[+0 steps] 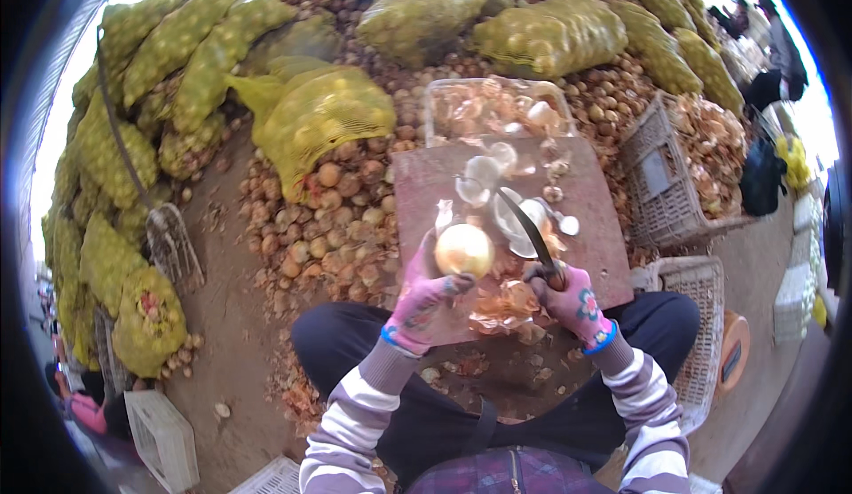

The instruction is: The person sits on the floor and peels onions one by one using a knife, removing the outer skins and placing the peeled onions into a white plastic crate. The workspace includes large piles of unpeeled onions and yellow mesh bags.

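Note:
My left hand (424, 301), in a pink flowered glove with dark fingertips, holds a pale yellow onion (464, 247) above a reddish board (426, 181). In my right hand (571, 297), gloved alike, is the handle of a knife with a dark curved blade (526, 218). The blade points up and away to the left, apart from the onion. White onion pieces (476, 178) lie on the board beyond my hands, partly behind the blade. Loose brown onion skins (509, 307) are heaped between my wrists at the board's near side.
A clear plastic bin (429, 111) of skins stands behind the board. Loose onions (333, 228) cover the floor at left, beside an open yellow mesh sack (319, 108). Crates (665, 181) stand at right. A garden fork (173, 241) leans on sacks. People (782, 48) are in the background.

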Demonstrator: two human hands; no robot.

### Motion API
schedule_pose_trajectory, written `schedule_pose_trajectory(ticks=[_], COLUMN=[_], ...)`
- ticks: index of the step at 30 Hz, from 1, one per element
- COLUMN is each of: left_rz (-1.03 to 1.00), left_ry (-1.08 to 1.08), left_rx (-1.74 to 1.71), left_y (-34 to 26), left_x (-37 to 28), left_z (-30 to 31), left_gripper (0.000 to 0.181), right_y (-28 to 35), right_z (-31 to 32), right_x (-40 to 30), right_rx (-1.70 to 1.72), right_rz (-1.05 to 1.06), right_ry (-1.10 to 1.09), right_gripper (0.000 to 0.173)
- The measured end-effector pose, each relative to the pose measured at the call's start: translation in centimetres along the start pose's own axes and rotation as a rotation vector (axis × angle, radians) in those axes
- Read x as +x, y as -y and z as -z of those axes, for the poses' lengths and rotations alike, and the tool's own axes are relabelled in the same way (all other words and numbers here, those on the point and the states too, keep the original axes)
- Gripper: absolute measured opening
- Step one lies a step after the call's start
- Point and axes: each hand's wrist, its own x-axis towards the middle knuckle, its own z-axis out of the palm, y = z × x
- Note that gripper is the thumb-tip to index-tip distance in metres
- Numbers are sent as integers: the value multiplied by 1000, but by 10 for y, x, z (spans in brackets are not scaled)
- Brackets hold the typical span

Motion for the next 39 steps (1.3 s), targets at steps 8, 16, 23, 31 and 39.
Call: schedule_pose_trajectory(ticks=[8,16,23,31,39], left_rz=[-124,-157,-184,-134,-158], left_ry=[-64,-141,-151,-167,-266], left_rx=[38,74,167,97,-113], left_y=[3,5,4,-8,-10], left_x=[-3,1,2,-5,-7], left_z=[1,-2,-2,-13,4], left_gripper=[81,92,90,73,52], right_y=[4,-3,-2,-20,-41], right_z=[-18,-29,-32,-41,-39], right_x=[-18,-20,-20,-20,-31], right_rx=[-168,-226,-247,-244,-307], right_rz=[195,258,285,299,253], right_ry=[118,27,10,9,50], right_gripper=[7,8,7,6,5])
